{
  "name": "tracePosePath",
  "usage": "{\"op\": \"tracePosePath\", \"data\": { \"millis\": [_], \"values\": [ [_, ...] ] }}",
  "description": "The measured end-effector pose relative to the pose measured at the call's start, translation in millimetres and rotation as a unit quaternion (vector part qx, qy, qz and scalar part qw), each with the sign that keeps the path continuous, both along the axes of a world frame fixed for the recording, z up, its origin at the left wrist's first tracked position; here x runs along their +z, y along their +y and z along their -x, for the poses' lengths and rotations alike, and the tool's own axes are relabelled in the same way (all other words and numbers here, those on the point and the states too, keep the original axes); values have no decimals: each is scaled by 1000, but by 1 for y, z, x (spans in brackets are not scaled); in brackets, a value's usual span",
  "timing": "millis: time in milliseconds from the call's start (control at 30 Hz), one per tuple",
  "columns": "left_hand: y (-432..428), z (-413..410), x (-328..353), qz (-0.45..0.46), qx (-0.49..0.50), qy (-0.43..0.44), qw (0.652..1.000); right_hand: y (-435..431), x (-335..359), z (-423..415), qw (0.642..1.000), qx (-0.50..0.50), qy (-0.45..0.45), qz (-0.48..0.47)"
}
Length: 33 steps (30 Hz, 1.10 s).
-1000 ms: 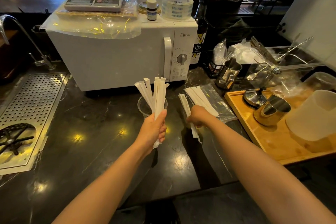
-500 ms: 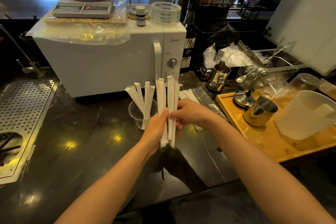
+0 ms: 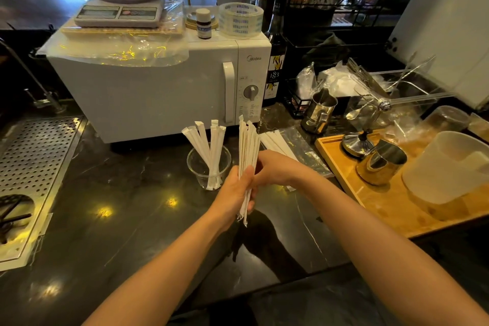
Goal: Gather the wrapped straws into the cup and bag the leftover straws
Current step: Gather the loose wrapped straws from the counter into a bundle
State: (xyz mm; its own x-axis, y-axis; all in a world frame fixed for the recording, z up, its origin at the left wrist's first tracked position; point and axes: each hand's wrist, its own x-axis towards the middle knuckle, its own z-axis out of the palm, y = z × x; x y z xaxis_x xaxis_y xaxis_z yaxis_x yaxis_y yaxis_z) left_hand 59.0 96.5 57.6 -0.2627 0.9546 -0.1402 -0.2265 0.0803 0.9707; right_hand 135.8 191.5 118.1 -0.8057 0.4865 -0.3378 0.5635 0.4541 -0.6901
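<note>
A dark marbled table (image 3: 132, 214) is reflecting spots of overhead light. A perforated metal drain tray (image 3: 34, 164) is sitting at the left edge. A white microwave (image 3: 148, 92) is standing at the rear, a wooden tray (image 3: 383, 206) lying right. Beyond, daylight is brightening pale chairs.

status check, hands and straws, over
Both hands shut on straw bundle. Some straws already in cup. Leftovers on bag. Path to cup clear.
</note>
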Motion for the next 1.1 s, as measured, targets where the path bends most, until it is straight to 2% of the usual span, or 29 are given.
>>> {"op": "tracePosePath", "data": {
  "millis": [133,233,333,467,633,800,1033,1100],
  "values": [
    [-4,8,-1,-18,-12,9,1000,4,3,1,996,-50,48,50],
    [-5,15,-2,-16,1,76,997,2,4,4,971,-125,130,154],
    [-5,15,-3,-18,-4,120,993,-6,-1,7,947,-136,199,214],
    [-2,12,-5,-15,6,110,994,-21,-10,12,930,-170,263,192],
    [-4,18,-14,-27,3,129,991,-36,-26,14,935,-151,295,124],
    [-10,22,-22,-44,9,132,990,-44,-41,17,935,-148,293,136],
    [-11,25,-35,-16,15,134,991,-48,-50,17,934,-122,298,152],
    [-16,25,-38,-14,5,173,985,-50,-52,18,934,-121,295,158]
  ]
}}
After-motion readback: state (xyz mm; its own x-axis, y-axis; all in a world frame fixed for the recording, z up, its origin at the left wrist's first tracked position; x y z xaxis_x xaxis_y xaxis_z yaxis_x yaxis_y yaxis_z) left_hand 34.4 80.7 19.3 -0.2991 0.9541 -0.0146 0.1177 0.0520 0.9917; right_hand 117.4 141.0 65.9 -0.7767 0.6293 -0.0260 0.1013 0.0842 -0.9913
